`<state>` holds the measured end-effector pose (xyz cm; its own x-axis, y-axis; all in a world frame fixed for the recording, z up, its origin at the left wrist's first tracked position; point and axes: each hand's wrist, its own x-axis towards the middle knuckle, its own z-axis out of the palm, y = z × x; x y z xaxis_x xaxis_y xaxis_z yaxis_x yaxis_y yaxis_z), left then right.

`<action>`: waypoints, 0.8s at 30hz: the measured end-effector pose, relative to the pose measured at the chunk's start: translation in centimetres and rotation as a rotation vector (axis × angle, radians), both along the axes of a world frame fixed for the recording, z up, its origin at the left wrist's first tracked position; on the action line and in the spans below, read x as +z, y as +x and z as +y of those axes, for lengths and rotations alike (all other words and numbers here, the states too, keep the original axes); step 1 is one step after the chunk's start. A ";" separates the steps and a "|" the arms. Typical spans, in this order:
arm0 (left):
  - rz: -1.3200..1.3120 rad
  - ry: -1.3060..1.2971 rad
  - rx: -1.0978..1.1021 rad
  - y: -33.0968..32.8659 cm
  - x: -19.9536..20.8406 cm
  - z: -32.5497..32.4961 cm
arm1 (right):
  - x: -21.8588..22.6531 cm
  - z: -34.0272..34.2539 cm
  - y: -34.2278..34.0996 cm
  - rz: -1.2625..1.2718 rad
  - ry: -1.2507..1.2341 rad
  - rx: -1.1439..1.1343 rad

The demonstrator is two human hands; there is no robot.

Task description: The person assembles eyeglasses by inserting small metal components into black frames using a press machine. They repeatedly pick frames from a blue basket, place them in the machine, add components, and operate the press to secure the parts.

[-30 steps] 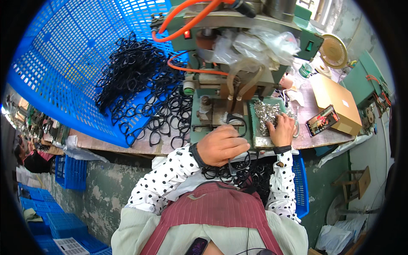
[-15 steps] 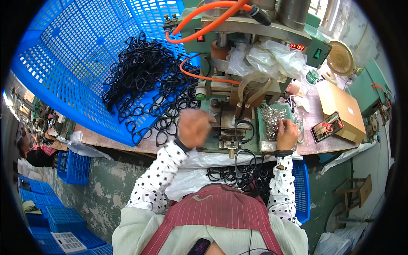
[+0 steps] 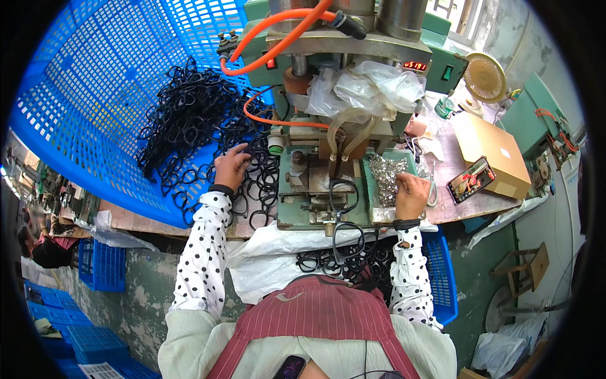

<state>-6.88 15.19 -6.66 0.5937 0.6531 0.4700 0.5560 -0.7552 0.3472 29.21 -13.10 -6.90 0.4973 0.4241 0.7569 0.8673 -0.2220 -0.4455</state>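
Note:
My left hand [image 3: 231, 169] is over the near side of a heap of black eyeglass frames [image 3: 196, 114], its fingers apart and nothing visibly held. Whether it touches a frame is hard to tell. At the edge of a green tray [image 3: 396, 155], my right hand [image 3: 412, 197] has thumb and fingertips pinched together beside small silvery metal parts [image 3: 385, 177]. What the pinch holds, if anything, cannot be made out. Between my hands, a black eyeglass frame [image 3: 356, 201] sits at the front of the green press [image 3: 297, 218]. Another frame [image 3: 335, 244] hangs just below it.
A large blue basket [image 3: 76, 151] is tipped toward the table at left. More frames [image 3: 309, 260] lie below the press, near my apron. Right of the tray are a phone [image 3: 471, 180] and a cardboard box [image 3: 492, 148]. Orange hoses [image 3: 278, 31] loop above.
My left hand has moved left, from beside the press to the heap of frames, and its fingers have spread. My right hand stays at the tray. The whole view has shifted slightly.

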 end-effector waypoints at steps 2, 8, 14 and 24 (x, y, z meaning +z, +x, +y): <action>-0.308 0.131 -0.054 1.0 1.3 -1.2 | 0.5 0.3 -0.7 0.071 -0.006 0.037; -0.466 0.322 -0.025 4.7 7.3 -12.4 | 5.3 1.8 -5.5 0.580 0.111 0.366; -0.352 0.438 -0.522 8.9 9.6 -19.0 | 10.2 1.5 -9.9 0.983 0.095 0.619; -0.362 0.315 -0.834 10.0 8.1 -19.1 | 10.4 3.4 -10.9 0.964 0.074 0.599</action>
<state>3.11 -3.95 1.44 0.5946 -0.1007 0.7977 -0.3029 -0.9471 0.1062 18.34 -9.71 3.52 0.6179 0.7598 0.2021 0.1143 0.1675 -0.9792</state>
